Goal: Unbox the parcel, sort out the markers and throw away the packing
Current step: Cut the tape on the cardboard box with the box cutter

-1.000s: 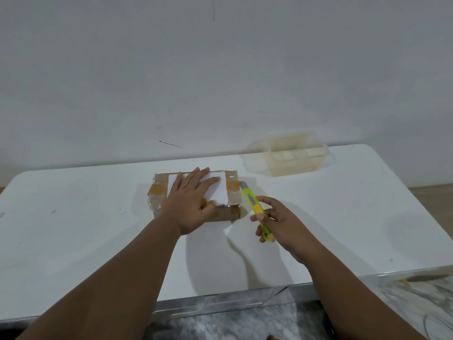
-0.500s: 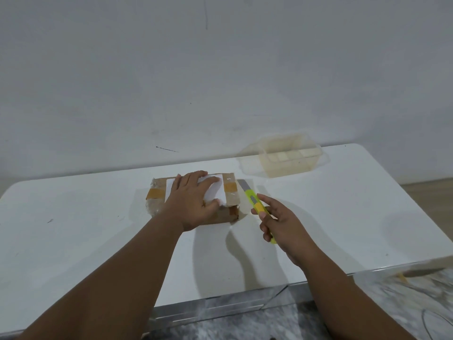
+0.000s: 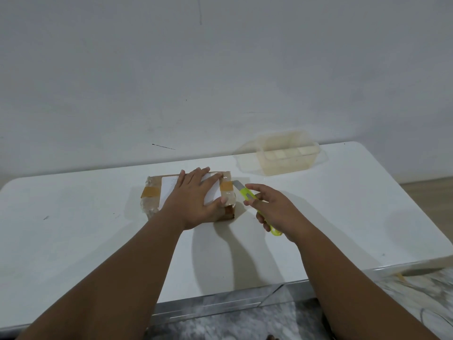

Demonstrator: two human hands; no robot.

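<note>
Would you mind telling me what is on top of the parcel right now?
The left hand lies flat on the parcel, covering part of a white label. Tan tape strips show at both ends. Its contents are hidden.

light: soft, even, fairly bright, seemingly from above | shadows: both forearms cast soft dark shadows on the table (image 3: 73, 241), falling near the parcel (image 3: 152, 192) | glare: mild sheen on table's near edge | blur: slight softness overall, clear container (image 3: 289, 153) behind parcel hazy | distortion: wide-angle bending at table's ends
</note>
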